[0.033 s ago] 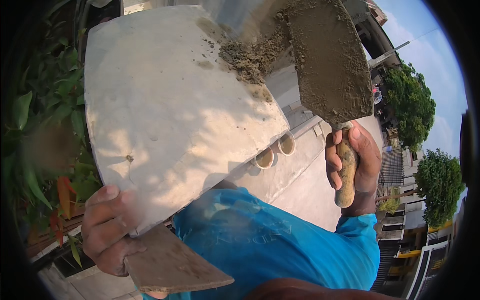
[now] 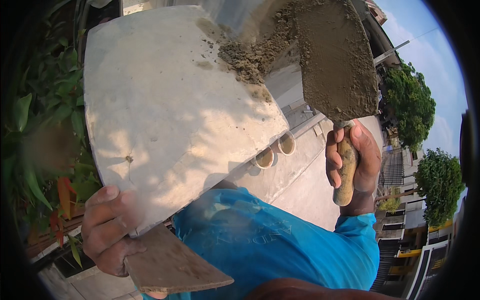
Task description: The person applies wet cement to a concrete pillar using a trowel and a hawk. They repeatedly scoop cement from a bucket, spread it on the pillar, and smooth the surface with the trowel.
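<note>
My right hand (image 2: pixel 365 155) is wrapped round the worn wooden handle of a trowel (image 2: pixel 337 60), whose broad blade points up and is coated in wet grey-brown mortar. A heap of crumbly mortar (image 2: pixel 252 57) lies beside the blade, at the far edge of a pale flat slab (image 2: pixel 175 110). At the slab's near left corner, my left hand (image 2: pixel 110 230) is closed on a thin brown board (image 2: pixel 175 260) with a pointed end. Its fingers lie against the slab's corner; part of the grip is hidden.
Leafy plants (image 2: pixel 55 110) crowd the slab's left side. Two round pale containers, one a bucket (image 2: pixel 286 143), stand on the paved ground (image 2: pixel 305 185) beyond the slab's right edge. Trees (image 2: pixel 440 185), a dark fence and buildings are farther off to the right.
The trowel blade has shifted slightly to the right, its handle tilting a little in my right hand. My left hand, the board and the slab stay where they were.
</note>
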Demonstrator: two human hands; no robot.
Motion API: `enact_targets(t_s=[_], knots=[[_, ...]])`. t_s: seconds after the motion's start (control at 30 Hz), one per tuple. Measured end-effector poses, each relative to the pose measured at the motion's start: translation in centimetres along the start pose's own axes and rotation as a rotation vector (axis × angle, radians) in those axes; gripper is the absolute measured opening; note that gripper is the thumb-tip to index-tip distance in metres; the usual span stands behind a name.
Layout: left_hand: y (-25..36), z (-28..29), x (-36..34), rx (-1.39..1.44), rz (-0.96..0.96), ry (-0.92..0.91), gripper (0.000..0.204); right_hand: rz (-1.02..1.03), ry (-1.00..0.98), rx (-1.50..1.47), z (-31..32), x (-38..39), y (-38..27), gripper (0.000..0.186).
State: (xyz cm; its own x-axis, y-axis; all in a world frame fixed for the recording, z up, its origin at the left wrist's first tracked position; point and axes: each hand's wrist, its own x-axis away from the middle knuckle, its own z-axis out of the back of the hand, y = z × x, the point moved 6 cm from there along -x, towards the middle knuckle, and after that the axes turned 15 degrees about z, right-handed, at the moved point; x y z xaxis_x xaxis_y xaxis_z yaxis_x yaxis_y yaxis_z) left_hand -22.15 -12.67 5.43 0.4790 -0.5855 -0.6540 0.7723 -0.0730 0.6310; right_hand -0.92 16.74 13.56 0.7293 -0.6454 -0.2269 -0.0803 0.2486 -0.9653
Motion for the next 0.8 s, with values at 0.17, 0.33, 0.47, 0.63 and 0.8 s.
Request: enact_targets(t_s=[0.17, 0.33, 0.47, 0.63, 0.8], knots=[[0.0, 0.7, -0.5, 0.043, -0.073, 0.050, 0.026, -0.077, -0.074, 0.021, -0.5, -0.6, 1.7, 0.040], [-0.3, 0.8, 0.0, 0.068, -0.094, 0.049, 0.025, 0.055, -0.035, -0.065, -0.6, -1.2, 0.9, 0.040], [-0.3, 0.9, -0.3, 0.071, -0.098, 0.037, 0.024, -0.035, -0.081, -0.109, -0.8, -0.8, 1.4, 0.038], [-0.2, 0.6, 0.2, 0.105, -0.090, 0.148, 0.028, 0.065, -0.087, -0.089, -0.6, -1.1, -1.5, 0.040], [0.3, -0.2, -0.4, 0.137, -0.140, 0.226, 0.031, -0.109, -0.502, 0.416, -3.3, -2.6, -5.5, 0.035]])
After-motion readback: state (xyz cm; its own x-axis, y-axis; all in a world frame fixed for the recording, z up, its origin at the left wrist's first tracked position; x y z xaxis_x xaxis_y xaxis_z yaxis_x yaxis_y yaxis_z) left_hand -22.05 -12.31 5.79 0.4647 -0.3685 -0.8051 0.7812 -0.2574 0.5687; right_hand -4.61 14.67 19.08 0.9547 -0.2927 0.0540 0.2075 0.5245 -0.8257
